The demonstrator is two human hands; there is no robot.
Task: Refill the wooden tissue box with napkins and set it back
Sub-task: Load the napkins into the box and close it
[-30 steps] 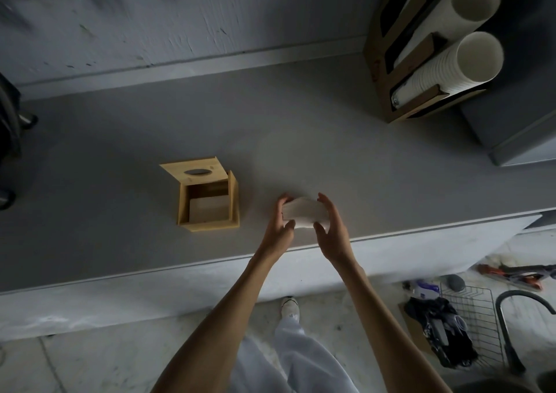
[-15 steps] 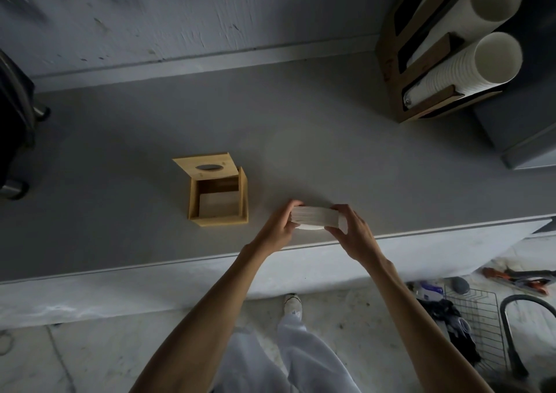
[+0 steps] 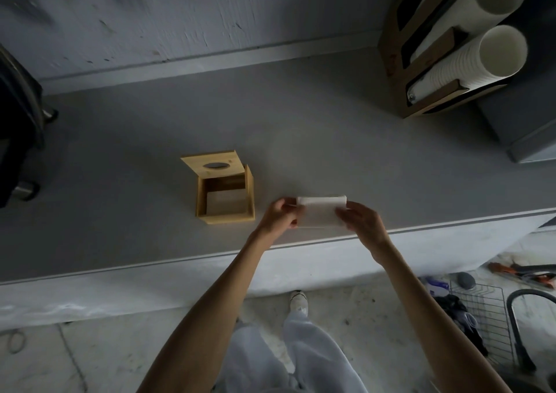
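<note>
The grey table (image 3: 331, 128) is filling the middle band of the frame, its front edge running across just below the hands, and the work is sitting low and centre on it. The wooden tissue box (image 3: 225, 195) is standing open at centre left, its lid (image 3: 213, 164) with the oval slot tipped back toward the upper left, so the cavity is facing up and looking empty apart from its pale floor. To the right of it, near but not touching, the stack of napkins (image 3: 321, 212) is being held at its two short ends: the left hand (image 3: 278, 218) is pinching the left end with fingers and thumb closed on it, and the right hand (image 3: 359, 219) is clamped on the right end the same way. Whether the stack is resting on the table or lifted just clear of it is hard to tell. The step in hand is probably squaring the napkins before loading. To do it well, the person is best keeping both ends pressed evenly so the sheets are staying aligned, carrying the stack left while holding it level, and lowering it flat into the opening with its edges parallel to the box walls, clear of the raised lid, so no corners are catching or folding on the rim.
</note>
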